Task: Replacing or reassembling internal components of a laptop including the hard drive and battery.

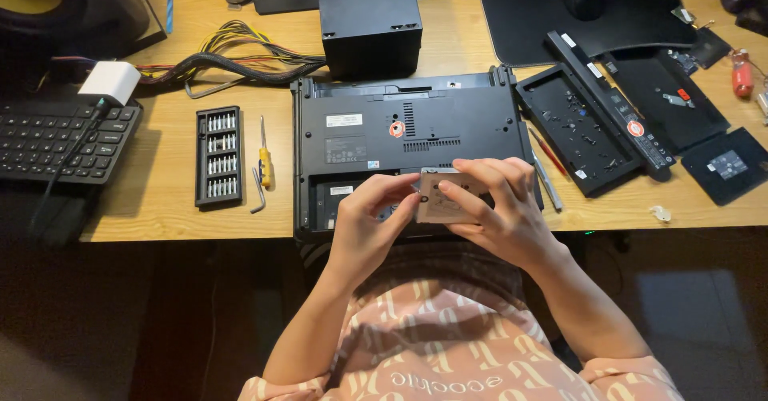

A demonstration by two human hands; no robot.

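While gripped flat between both hands, left (pixel 370 209) and right (pixel 488 201), drive (pixel 438 201) hovers over laptop (pixel 400 129). Held by edges, label up, above open bay. Bit set (pixel 219 156) parked close on worktop (pixel 172 209).

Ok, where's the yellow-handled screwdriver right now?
In the head view, the yellow-handled screwdriver lies on the desk, between the bit set and the upturned laptop.

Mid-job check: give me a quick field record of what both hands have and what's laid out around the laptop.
Held item: small silver rectangular metal drive, gripped by both hands
Left hand: on the drive's left edge
Right hand: fingers over its top and right side
Beneath: black upturned laptop, bottom bay open
Left of laptop: black screwdriver bit case, yellow-handled screwdriver
Right of laptop: black plastic cover panel, long black battery
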